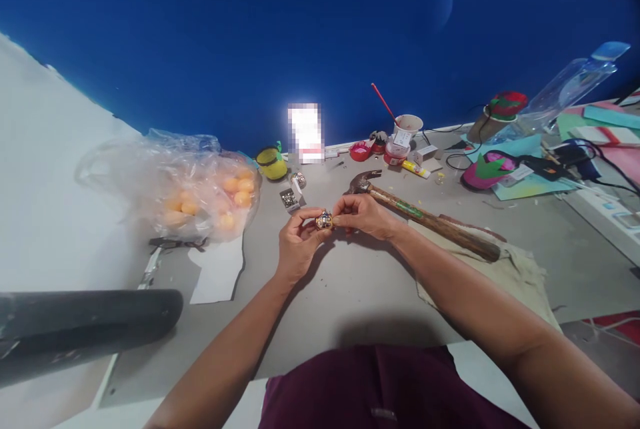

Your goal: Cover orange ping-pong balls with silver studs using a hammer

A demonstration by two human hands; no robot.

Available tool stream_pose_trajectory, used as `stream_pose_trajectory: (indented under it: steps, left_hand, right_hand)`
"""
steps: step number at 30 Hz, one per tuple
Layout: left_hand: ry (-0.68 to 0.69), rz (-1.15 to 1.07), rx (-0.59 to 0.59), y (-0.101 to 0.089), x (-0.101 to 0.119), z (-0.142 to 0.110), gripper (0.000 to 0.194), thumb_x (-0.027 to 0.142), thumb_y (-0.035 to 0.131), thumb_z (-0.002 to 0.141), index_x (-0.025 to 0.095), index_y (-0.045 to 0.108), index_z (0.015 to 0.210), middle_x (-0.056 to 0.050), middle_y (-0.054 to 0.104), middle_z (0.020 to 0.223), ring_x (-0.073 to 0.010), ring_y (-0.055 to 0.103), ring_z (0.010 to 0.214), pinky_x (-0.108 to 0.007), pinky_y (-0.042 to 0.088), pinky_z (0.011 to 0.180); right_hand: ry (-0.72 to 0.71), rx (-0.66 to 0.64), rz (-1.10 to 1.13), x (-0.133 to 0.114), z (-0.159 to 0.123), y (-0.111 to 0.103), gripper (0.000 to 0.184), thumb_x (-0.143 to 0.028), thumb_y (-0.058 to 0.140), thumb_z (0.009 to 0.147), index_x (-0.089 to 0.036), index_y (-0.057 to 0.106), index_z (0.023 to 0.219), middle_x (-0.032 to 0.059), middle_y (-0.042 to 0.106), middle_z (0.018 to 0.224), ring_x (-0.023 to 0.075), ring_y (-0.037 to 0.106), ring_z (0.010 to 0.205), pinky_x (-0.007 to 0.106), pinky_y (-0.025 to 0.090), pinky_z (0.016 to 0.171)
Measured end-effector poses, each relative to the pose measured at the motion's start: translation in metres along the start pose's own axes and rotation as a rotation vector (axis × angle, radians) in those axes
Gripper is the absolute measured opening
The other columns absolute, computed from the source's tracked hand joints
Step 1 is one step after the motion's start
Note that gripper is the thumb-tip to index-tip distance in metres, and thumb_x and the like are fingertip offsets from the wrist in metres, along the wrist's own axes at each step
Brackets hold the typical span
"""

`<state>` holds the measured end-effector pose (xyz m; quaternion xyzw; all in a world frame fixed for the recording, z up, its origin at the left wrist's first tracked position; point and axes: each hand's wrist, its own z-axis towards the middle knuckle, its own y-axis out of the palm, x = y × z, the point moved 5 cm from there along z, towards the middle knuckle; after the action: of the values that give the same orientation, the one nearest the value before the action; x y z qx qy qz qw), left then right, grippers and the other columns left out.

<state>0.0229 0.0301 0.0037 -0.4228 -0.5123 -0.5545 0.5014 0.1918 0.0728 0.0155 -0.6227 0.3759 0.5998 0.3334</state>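
Note:
A small ball [325,219] covered with shiny metallic studs is held over the grey table. My left hand [299,242] is closed around its left side, with finger and thumb on it. The fingertips of my right hand [364,217] are pinched together against the ball's right side; whether a tiny piece lies between them is hidden. Just beyond my left hand stands an open small box [289,200] of shiny metal pieces. Behind that box lies another shiny, studded round thing [299,179]. A claw hammer [420,213] rests beyond my right forearm, its head close to my right hand.
To the left sits a clear plastic bag [210,195] of orange balls, near white paper [217,272]. Along the back are a yellow cup [272,163], paint pots [396,153] and a glue tube [416,169]. A cloth [525,279] and power strip [607,215] lie right. A dark cylinder [90,329] juts in left.

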Motion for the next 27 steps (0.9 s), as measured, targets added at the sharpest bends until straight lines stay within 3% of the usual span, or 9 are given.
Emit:
stream_pose_trajectory:
  steps: [4, 8, 13, 20, 27]
  left_hand:
    - [-0.174, -0.186, -0.05, 0.005, -0.005, 0.001, 0.042, 0.027, 0.095, 0.067, 0.018, 0.073, 0.102, -0.006, 0.075, 0.105, -0.0172, 0.075, 0.081, -0.035, 0.063, 0.082]
    - [-0.204, -0.227, -0.055, 0.006, -0.007, 0.002, 0.041, 0.026, 0.095, 0.066, 0.018, 0.075, 0.1, -0.006, 0.077, 0.107, -0.0172, 0.075, 0.08, -0.035, 0.064, 0.08]
    - [-0.229, -0.193, -0.053, 0.002, -0.011, 0.004, 0.044, 0.022, 0.095, 0.067, 0.018, 0.077, 0.107, -0.008, 0.077, 0.117, -0.0167, 0.074, 0.086, -0.031, 0.063, 0.081]
    - [-0.355, -0.407, -0.118, 0.007, -0.017, 0.006, 0.051, 0.028, 0.095, 0.069, 0.017, 0.073, 0.114, -0.009, 0.079, 0.106, -0.0182, 0.076, 0.082, -0.032, 0.065, 0.079]
    - [-0.369, -0.405, -0.099, 0.006, -0.017, 0.006, 0.051, 0.032, 0.092, 0.072, 0.015, 0.07, 0.114, -0.008, 0.079, 0.099, -0.0191, 0.077, 0.081, -0.033, 0.064, 0.079]
  right_hand:
    - [0.006, -0.037, 0.052, 0.0, 0.0, 0.002, 0.03, -0.044, 0.081, 0.075, -0.018, 0.067, 0.08, 0.0025, 0.074, 0.073, 0.0114, 0.059, 0.057, 0.023, 0.045, 0.052]
    - [0.009, -0.016, -0.009, -0.006, -0.002, 0.005, 0.027, -0.041, 0.078, 0.075, -0.018, 0.064, 0.077, 0.0006, 0.07, 0.067, 0.0111, 0.056, 0.058, 0.022, 0.04, 0.052]
    - [0.004, 0.029, -0.095, -0.006, -0.001, 0.008, 0.023, -0.033, 0.076, 0.074, -0.019, 0.058, 0.071, -0.0015, 0.065, 0.066, 0.0114, 0.058, 0.062, 0.023, 0.041, 0.055]
    - [0.069, 0.012, 0.096, 0.009, 0.004, 0.003, 0.033, -0.044, 0.081, 0.072, -0.019, 0.062, 0.083, -0.0028, 0.064, 0.063, 0.0095, 0.053, 0.051, 0.023, 0.042, 0.05]
    - [0.084, 0.026, -0.053, 0.006, 0.002, 0.003, 0.025, -0.036, 0.08, 0.074, -0.018, 0.065, 0.083, -0.0024, 0.065, 0.062, 0.0103, 0.055, 0.053, 0.022, 0.04, 0.049]
